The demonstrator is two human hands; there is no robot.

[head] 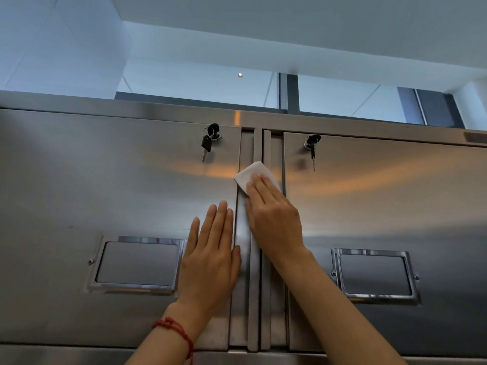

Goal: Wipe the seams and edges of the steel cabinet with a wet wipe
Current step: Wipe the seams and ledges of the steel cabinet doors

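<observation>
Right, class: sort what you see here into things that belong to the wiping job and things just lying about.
Job: wet wipe; right hand pressing it; left hand flat on the left door; centre seam; steel cabinet.
Lying about: left keys; right keys; left label holder; right label holder; red bracelet.

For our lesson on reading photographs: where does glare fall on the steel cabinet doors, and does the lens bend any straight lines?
Head view: an orange glare streak crosses the left door and the right door near the height of the wet wipe; same view, the top rail runs slanted and slightly bowed; the left door's keys look sharp.
</observation>
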